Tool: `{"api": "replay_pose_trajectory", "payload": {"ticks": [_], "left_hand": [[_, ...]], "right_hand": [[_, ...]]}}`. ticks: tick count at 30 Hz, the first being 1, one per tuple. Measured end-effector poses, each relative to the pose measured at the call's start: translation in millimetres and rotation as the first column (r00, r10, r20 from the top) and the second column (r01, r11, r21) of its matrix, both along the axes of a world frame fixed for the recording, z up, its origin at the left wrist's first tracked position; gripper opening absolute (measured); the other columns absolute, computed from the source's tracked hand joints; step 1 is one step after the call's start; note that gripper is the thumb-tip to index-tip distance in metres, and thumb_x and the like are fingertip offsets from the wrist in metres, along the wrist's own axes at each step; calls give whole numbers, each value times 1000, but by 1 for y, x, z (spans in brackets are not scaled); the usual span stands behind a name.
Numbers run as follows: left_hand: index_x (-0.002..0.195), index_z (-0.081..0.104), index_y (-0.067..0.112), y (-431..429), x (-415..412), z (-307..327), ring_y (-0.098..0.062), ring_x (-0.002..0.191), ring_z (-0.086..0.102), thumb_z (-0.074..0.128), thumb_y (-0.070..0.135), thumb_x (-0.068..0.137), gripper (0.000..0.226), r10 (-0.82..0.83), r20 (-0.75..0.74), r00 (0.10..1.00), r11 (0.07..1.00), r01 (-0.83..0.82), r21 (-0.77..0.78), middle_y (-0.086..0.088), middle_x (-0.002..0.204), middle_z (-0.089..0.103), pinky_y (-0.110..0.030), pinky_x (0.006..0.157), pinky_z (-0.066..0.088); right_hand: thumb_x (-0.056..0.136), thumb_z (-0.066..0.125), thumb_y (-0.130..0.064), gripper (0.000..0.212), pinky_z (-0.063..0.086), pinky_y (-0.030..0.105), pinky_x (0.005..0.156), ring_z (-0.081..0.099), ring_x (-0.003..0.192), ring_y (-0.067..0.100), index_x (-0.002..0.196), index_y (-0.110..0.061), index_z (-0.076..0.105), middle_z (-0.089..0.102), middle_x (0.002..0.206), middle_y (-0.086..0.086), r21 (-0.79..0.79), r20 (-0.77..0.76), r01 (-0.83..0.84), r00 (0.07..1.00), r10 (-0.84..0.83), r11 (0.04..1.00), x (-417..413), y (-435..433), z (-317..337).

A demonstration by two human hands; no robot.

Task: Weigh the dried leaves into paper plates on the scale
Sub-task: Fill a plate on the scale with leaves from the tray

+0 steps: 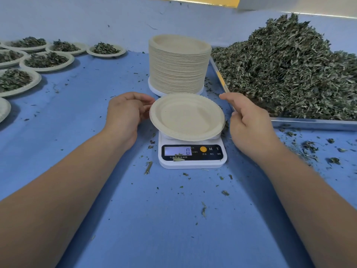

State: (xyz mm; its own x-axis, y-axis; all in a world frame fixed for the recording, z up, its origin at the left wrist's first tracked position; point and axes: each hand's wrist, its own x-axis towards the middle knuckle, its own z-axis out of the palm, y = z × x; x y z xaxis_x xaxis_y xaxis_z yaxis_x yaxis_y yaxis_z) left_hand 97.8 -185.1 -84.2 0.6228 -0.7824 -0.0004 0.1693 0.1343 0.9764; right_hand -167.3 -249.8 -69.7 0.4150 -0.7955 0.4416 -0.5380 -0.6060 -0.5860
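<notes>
An empty beige paper plate (187, 117) lies on the white kitchen scale (192, 154), whose display reads 0. My left hand (126, 115) is just left of the plate, fingers loosely curled with the fingertips at its rim. My right hand (248, 120) hovers just right of the plate, fingers relaxed and holding nothing, between the plate and the tray. A large heap of dried green leaves (289, 68) fills a metal tray (313, 123) at the right.
A tall stack of paper plates (178, 64) stands right behind the scale. Several plates filled with leaves (46, 60) sit at the far left. Loose leaf bits (309, 147) are scattered over the blue table cover (173, 219).
</notes>
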Motion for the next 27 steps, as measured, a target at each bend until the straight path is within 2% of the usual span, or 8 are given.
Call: {"api": "replay_pose_trajectory", "payload": {"ticks": [3, 8, 10, 13, 17, 19, 22, 27], "left_hand": [[86, 72, 3, 0, 0, 0, -19, 79, 74, 38, -17, 81, 40, -1, 6, 1000, 1000, 1, 3, -11, 84, 78, -20, 66, 56], [90, 71, 1, 0, -2, 2, -17, 76, 74, 37, -14, 83, 38, 34, 2, 999, 999, -34, 4, -11, 83, 77, -22, 66, 56], [94, 70, -1, -2, -4, 3, -17, 77, 75, 35, -10, 86, 37, 59, -25, 998, 998, -59, -1, -12, 89, 76, -22, 66, 56], [97, 70, 0, -3, -5, 4, -19, 86, 77, 38, 0, 91, 32, 72, -66, 995, 997, -72, -1, -13, 98, 76, -23, 70, 58], [93, 71, 5, -9, -4, 5, -20, 94, 76, 42, 4, 89, 29, 128, -94, 987, 992, -129, -10, -11, 100, 77, -24, 74, 58], [95, 71, 7, -13, -3, 6, -20, 101, 75, 42, 5, 92, 29, 128, -119, 985, 990, -133, -40, -11, 106, 76, -26, 78, 60], [106, 68, 9, -18, 4, 4, -19, 112, 71, 44, 11, 100, 26, 70, -214, 974, 992, -90, -84, -9, 121, 72, -32, 93, 60], [113, 67, 11, -17, 10, 0, -18, 122, 65, 49, 19, 103, 22, 36, -310, 950, 992, -71, -102, -6, 128, 70, -35, 100, 56]], "right_hand": [[100, 41, -1, 48, 36, 11, 54, 48, 49, 8, 138, -25, 55, 70, 83, 13, -2, 4, -5, 1000, 5, 1000, 0, -3, -2], [99, 45, -2, 44, 32, 7, 51, 47, 51, 4, 134, -24, 59, 53, 59, 2, -10, 22, 6, 1000, -6, 1000, 1, -3, -4], [99, 47, -5, 41, 34, 8, 52, 46, 51, 5, 132, -26, 60, 56, 63, 0, -4, 36, 25, 999, -25, 1000, 1, -3, -3], [100, 48, -7, 37, 36, 5, 55, 49, 51, 2, 132, -23, 60, 54, 91, -23, 5, 62, 47, 997, -47, 999, 5, -3, -1], [100, 40, 0, 44, 34, 9, 53, 50, 57, 1, 136, -19, 57, 55, 75, -6, -12, -3, 89, 996, -89, 996, 12, -28, 13], [100, 39, 1, 47, 39, 21, 53, 47, 58, 8, 140, -21, 52, 58, 76, 2, 7, -96, 134, 987, -132, 991, 19, -57, 25], [101, 39, -1, 48, 47, 35, 65, 53, 70, 21, 144, -20, 50, 63, 101, 10, 19, -159, 206, 967, -201, 978, 35, -106, 40], [103, 48, -12, 44, 52, 36, 88, 62, 106, 30, 146, -21, 49, 59, 137, 11, 95, -211, 314, 934, -289, 945, 59, -180, 41]]}}
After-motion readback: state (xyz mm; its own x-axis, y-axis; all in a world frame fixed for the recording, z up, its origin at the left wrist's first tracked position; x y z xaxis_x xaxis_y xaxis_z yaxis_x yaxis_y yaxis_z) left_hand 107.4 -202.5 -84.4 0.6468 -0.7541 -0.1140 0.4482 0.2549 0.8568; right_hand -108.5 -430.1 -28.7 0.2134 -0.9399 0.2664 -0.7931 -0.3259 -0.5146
